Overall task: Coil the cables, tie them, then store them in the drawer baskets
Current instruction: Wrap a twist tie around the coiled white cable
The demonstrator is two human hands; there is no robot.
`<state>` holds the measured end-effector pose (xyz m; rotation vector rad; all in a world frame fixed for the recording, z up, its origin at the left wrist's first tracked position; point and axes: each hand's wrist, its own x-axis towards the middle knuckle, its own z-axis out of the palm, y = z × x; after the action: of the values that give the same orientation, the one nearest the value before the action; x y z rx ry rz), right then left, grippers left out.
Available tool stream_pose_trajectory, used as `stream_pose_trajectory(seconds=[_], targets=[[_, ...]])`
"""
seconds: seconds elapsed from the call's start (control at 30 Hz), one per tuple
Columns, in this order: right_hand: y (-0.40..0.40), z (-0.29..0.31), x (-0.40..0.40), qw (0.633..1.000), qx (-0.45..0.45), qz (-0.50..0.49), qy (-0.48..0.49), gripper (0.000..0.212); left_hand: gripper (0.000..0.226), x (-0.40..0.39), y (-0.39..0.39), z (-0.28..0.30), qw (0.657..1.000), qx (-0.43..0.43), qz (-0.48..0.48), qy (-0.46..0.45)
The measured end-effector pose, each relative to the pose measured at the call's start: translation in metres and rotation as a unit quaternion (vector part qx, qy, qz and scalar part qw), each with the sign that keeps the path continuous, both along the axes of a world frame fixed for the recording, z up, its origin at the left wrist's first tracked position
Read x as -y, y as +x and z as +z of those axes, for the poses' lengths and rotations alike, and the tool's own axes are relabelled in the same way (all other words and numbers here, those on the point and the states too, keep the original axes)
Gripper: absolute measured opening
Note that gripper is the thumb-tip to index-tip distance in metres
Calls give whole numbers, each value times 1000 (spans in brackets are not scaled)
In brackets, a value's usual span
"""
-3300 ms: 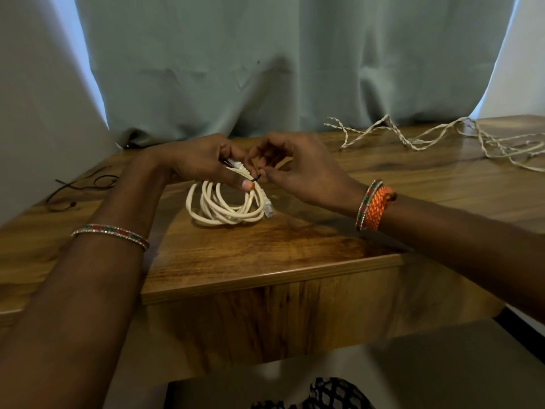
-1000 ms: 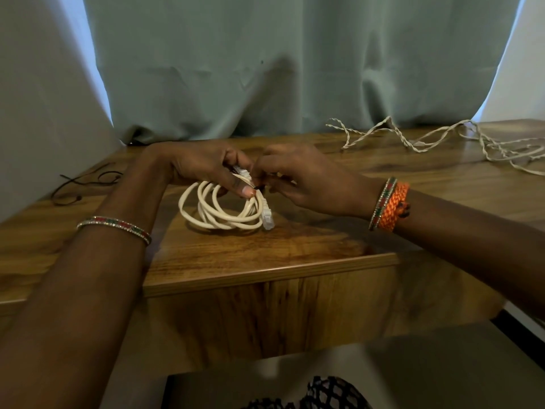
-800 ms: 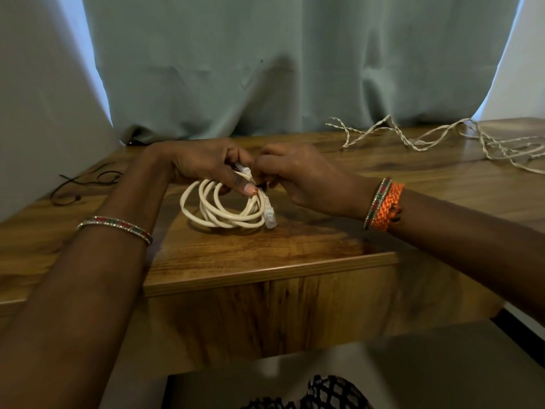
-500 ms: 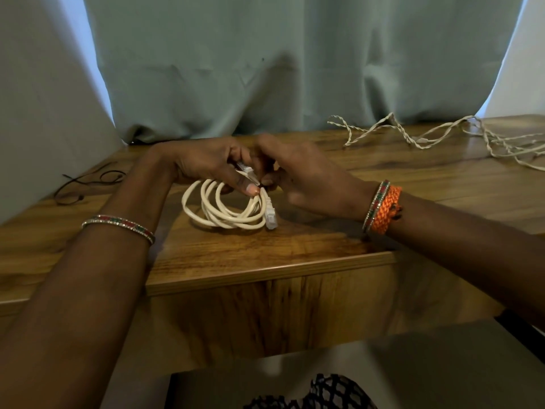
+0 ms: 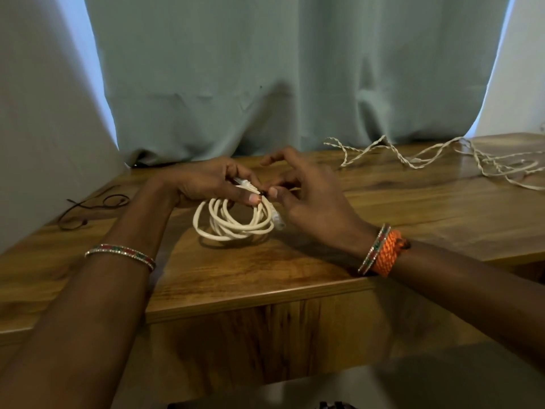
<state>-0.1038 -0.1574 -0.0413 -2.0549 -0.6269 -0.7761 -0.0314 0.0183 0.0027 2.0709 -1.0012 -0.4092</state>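
A white cable (image 5: 230, 224) lies coiled in several loops on the wooden table (image 5: 265, 273), its clear plug hanging at the right side of the coil. My left hand (image 5: 212, 180) grips the top of the coil, fingers curled round the bundled strands. My right hand (image 5: 306, 199) faces it, thumb and a finger pinching a small dark tie (image 5: 263, 192) at the bundle; its index finger is raised.
A twisted white cable (image 5: 413, 160) sprawls loose over the table's far right. A thin dark cord (image 5: 88, 208) lies at the far left by the wall. A grey-green curtain hangs behind the table. The table's front edge is just under my wrists.
My right hand has opened out a little and lifted its index finger while still pinching at the bundle. The coil and my left hand have stayed in place.
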Motion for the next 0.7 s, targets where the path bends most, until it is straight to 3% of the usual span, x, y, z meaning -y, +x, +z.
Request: stream_pose_trajectory(seconds=[0.1, 0.27, 0.47, 0.7], targets=[[-5, -2, -5, 1000, -26, -10, 2, 45, 25, 1, -1, 0, 999, 3, 23, -29], [-2, -1, -8, 998, -25, -17, 50, 50, 14, 7, -6, 2, 998, 7, 44, -48], [9, 1, -6, 997, -13, -66, 28, 49, 11, 10, -3, 1, 996, 12, 64, -55], [28, 6, -8, 996, 12, -91, 12, 5, 17, 16, 8, -6, 990, -49, 98, -87]])
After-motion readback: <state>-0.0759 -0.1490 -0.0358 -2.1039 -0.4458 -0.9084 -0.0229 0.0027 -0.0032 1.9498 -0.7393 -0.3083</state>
